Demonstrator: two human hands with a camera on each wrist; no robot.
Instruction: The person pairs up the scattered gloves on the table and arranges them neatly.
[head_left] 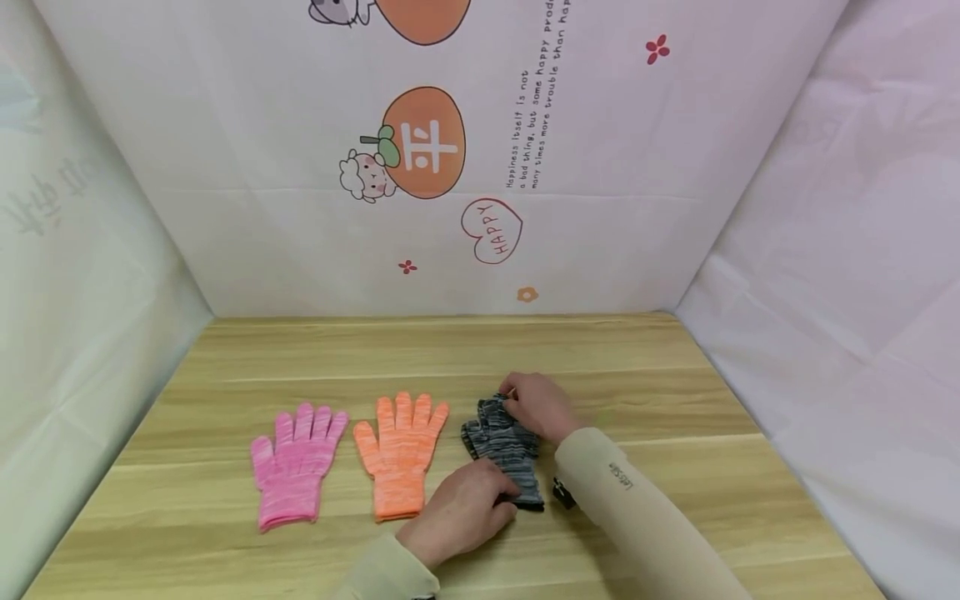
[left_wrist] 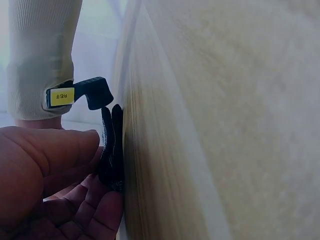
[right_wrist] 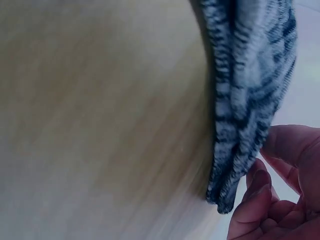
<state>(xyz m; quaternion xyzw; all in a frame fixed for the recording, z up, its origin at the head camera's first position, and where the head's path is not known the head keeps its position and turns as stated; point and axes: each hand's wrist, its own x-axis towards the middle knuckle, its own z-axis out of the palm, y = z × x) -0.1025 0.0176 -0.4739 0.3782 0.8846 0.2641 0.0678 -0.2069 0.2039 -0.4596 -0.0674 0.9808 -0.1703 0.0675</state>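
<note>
A grey-and-black knit glove (head_left: 512, 446) lies on the wooden table, its upper part bunched and its dark-edged cuff toward the person. At its far end, my right hand (head_left: 542, 406) pinches the finger part between thumb and fingers. My left hand (head_left: 467, 507) holds the near end by the cuff, thumb just below the dark edge. Two dark layers of the glove (left_wrist: 112, 150) show beside the left thumb in the left wrist view. Its striped knit (right_wrist: 250, 100) stands edge-on in the right wrist view, with the right hand (right_wrist: 287, 185) at its lower end.
Left of the hands, an orange glove (head_left: 402, 458) and a pink glove (head_left: 298, 467) lie flat, fingers pointing away. The left hand is close to the orange cuff. White printed sheets (head_left: 585, 233) wall in the wooden table (head_left: 645, 367) at the back and sides.
</note>
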